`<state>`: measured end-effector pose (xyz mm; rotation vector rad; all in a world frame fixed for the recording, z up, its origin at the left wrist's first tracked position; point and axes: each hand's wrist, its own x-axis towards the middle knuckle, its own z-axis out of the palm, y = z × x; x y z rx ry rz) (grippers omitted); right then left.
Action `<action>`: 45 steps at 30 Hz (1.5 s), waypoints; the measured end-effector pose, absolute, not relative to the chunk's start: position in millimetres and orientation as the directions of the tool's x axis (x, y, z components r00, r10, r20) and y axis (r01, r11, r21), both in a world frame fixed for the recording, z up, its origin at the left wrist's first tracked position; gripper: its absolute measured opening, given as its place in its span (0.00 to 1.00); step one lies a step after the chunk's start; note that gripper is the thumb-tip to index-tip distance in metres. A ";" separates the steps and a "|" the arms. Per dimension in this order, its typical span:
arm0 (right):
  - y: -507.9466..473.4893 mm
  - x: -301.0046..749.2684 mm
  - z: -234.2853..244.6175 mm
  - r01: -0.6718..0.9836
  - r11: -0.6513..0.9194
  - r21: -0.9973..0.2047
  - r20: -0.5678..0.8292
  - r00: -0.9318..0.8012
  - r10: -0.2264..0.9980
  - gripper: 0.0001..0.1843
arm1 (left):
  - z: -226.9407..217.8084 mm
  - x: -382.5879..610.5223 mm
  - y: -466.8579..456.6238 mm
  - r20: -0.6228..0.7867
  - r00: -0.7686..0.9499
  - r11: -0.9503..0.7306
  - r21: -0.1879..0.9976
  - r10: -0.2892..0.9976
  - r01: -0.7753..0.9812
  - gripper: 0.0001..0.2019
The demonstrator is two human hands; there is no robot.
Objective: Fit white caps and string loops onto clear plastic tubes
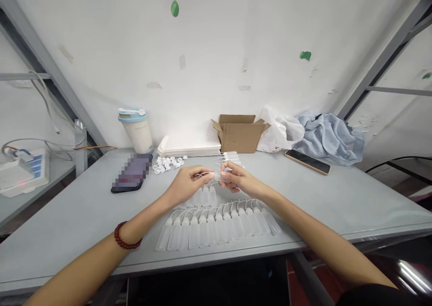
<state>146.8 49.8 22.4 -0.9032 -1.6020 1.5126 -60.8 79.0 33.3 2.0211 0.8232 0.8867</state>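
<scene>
Above the middle of the table, my two hands meet at a small translucent plastic bottle (220,177). The fingers of my right hand (243,180) are closed round its body. My left hand (187,183), with red beads on the wrist, pinches at the bottle's neck end, where a thin white tube shows; the fingertips partly hide it. Below the hands lies a row of similar bottles (219,225) with white caps and curved thin tubes. A shorter row of bottles (204,197) sits behind it, partly covered by my left hand.
Loose white caps (165,163) lie left of the hands, near a phone (133,173) and a lidded cup (139,132). Along the wall are white trays (189,147), a cardboard box (239,137), a plastic bag (281,132) and blue cloth (329,135). Another phone (307,161) lies right.
</scene>
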 end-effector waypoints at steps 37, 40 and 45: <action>49.4 141.5 23.0 0.339 0.275 -0.900 0.162 -0.326 0.932 0.26 | 22.4 -50.8 64.3 0.430 0.573 -0.700 0.582 0.698 0.414 0.14; 48.4 140.7 24.3 0.400 0.367 -0.840 0.257 -0.304 0.918 0.23 | 24.6 -51.8 66.9 0.358 0.562 -0.620 0.682 0.746 0.388 0.14; 48.8 140.9 21.1 0.532 0.597 -0.600 0.481 -0.356 0.801 0.16 | 23.0 -52.8 75.5 0.105 0.645 -0.304 0.930 0.757 0.207 0.22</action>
